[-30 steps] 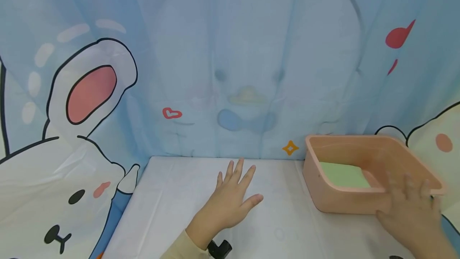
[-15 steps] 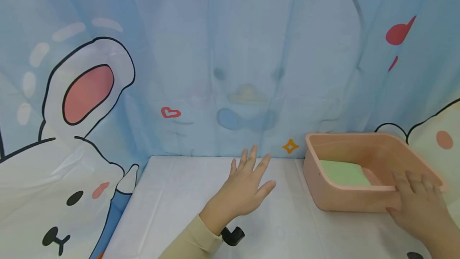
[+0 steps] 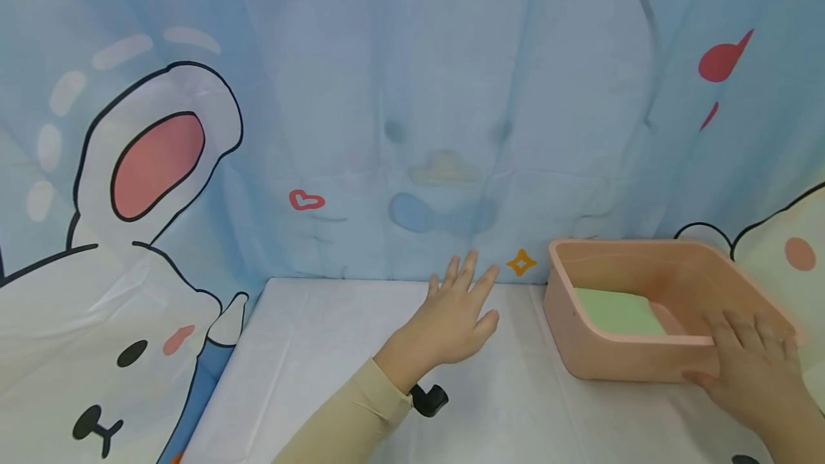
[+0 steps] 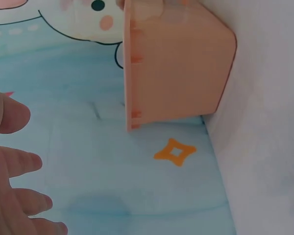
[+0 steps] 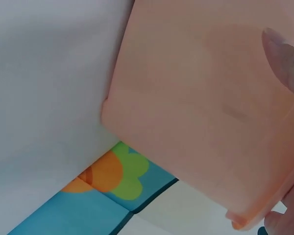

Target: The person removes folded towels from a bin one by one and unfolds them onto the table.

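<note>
A peach-pink plastic bin (image 3: 631,360) stands at the right of the white table, with a pale green flat piece (image 3: 619,312) lying inside on its left. My right hand (image 3: 760,371) grips the bin's front rim near its right end. Its fingers reach over the rim, and its thumb (image 5: 286,61) lies along the outer wall in the right wrist view. My left hand (image 3: 445,321) hovers over the table left of the bin, fingers spread and holding nothing. In the left wrist view its fingers (image 4: 27,161) are apart from the bin's side wall (image 4: 181,73).
The white table (image 3: 322,349) reaches back to a blue cartoon curtain (image 3: 451,92). The bin stands close to that curtain at the table's right edge. A black wrist camera (image 3: 430,401) sits under the left sleeve cuff (image 3: 380,392).
My left hand has moved right and away from me over the table. My right hand has come onto the bin's front rim and settled there. The bin has barely moved.
</note>
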`<state>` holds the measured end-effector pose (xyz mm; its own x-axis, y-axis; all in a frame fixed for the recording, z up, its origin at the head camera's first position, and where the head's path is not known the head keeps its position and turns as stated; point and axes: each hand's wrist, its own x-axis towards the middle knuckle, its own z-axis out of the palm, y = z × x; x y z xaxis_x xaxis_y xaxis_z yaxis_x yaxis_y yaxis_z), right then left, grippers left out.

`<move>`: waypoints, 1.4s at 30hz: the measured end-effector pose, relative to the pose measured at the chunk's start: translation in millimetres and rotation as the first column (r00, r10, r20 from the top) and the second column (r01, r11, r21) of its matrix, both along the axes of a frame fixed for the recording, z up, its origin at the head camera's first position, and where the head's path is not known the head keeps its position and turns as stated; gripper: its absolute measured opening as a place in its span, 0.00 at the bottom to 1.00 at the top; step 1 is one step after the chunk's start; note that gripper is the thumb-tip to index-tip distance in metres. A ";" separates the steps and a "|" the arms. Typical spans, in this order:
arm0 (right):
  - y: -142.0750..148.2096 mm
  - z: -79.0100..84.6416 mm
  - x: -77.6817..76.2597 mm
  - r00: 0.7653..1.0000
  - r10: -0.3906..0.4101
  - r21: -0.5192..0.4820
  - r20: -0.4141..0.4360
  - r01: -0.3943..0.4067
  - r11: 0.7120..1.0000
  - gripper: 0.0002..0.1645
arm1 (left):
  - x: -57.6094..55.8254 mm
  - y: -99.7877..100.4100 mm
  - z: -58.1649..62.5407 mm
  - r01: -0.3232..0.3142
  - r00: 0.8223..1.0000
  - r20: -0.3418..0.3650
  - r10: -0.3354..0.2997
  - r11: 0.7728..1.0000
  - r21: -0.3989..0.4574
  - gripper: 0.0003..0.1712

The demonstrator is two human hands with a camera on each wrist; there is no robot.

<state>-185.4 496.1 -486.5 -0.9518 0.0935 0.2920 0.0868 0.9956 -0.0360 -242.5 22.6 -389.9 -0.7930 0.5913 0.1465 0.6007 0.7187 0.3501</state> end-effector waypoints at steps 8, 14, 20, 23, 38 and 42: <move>8.9 -7.5 -3.6 0.972 0.134 0.064 -0.193 -0.124 0.990 0.57 | -16.5 9.6 -4.2 0.000 0.997 0.076 0.000 1.000 -0.009 0.38; 14.3 -13.9 -6.6 0.937 0.158 0.101 -0.310 -0.133 0.986 0.68 | -19.1 12.5 -10.6 -0.001 0.995 0.098 0.002 1.000 -0.015 0.38; 15.7 -14.9 -7.3 0.965 0.087 0.010 -0.246 -0.087 0.996 0.41 | -18.2 14.7 -11.8 0.004 0.995 0.100 -0.003 1.000 -0.016 0.38; 14.7 -14.2 -7.7 0.975 0.072 -0.017 -0.211 -0.078 0.997 0.29 | -17.6 15.8 -11.5 0.008 0.995 0.101 -0.006 1.000 -0.021 0.37; -1.4 -9.7 -0.1 0.983 0.081 -0.077 -0.166 -0.094 0.993 0.24 | -18.3 27.7 -14.7 0.006 0.998 0.062 -0.001 0.997 -0.079 0.38; -8.5 -8.5 1.9 0.978 0.096 -0.079 -0.185 -0.113 0.991 0.24 | -19.4 33.3 -13.4 0.013 1.000 0.013 -0.011 0.996 -0.090 0.38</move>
